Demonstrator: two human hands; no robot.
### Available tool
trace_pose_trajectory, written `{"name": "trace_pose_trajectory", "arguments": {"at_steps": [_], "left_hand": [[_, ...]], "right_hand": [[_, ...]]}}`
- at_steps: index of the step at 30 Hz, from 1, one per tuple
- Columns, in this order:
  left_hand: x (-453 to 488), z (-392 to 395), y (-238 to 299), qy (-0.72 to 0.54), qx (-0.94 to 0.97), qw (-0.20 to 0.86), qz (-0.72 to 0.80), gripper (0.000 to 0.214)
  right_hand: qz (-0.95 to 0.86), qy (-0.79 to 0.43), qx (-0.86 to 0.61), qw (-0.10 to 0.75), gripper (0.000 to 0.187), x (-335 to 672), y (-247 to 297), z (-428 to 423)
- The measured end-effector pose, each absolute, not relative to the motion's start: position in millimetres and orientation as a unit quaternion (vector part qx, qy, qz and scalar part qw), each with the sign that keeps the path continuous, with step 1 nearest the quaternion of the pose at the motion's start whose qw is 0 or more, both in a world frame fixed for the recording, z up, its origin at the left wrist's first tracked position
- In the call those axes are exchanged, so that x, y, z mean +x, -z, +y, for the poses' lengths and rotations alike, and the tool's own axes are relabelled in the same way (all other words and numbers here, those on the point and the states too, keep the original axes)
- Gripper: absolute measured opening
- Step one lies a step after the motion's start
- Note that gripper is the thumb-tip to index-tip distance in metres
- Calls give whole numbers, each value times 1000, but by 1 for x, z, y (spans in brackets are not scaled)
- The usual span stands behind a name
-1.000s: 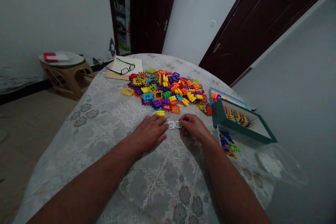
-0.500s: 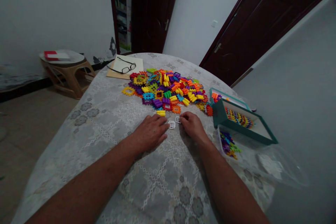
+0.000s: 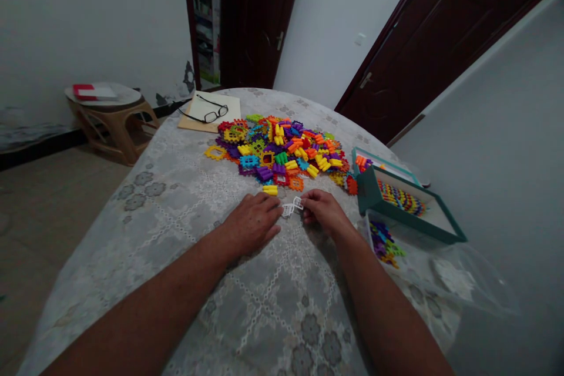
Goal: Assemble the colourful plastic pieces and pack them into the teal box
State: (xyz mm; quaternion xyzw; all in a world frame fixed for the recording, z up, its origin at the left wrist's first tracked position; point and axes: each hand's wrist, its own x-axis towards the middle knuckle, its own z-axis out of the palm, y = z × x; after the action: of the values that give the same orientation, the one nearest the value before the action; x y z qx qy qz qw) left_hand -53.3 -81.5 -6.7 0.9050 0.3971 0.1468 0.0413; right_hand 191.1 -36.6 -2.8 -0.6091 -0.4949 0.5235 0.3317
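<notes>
In the head view, a tilted white piece (image 3: 298, 202) is pinched between the thumb and fingertips of the right hand (image 3: 324, 211). A second white piece (image 3: 288, 210) is laid on the patterned tablecloth (image 3: 264, 311), beside the fingertips of the left hand (image 3: 253, 222); whether it is gripped or merely steadied by them cannot be told. The two edges appear to meet, but no firm join can be confirmed. If the raised piece is pressed at this slant, teeth could be misaligned or bent. Should the lower piece be only lightly held, it could be pushed towards the yellow piece (image 3: 270, 190) or the colourful pile (image 3: 282, 155).
</notes>
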Motion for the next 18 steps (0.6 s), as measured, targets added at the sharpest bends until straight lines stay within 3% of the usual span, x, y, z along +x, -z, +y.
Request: {"name": "trace_pose_trajectory", "arguments": {"at_steps": [9,12,18], "left_hand": [[-52,-80,8,-145,904,39,399,36],[-52,-82,5,-146,904,42,400,33],[-55,-83,-2,-152,903,50,398,30]], "right_hand": [[-540,-489,-599,333,13,169,3,-47],[-573,-485,-583,312,18,165,5,-52],[-719,-318,-558,267,18,165,5,-56]]}}
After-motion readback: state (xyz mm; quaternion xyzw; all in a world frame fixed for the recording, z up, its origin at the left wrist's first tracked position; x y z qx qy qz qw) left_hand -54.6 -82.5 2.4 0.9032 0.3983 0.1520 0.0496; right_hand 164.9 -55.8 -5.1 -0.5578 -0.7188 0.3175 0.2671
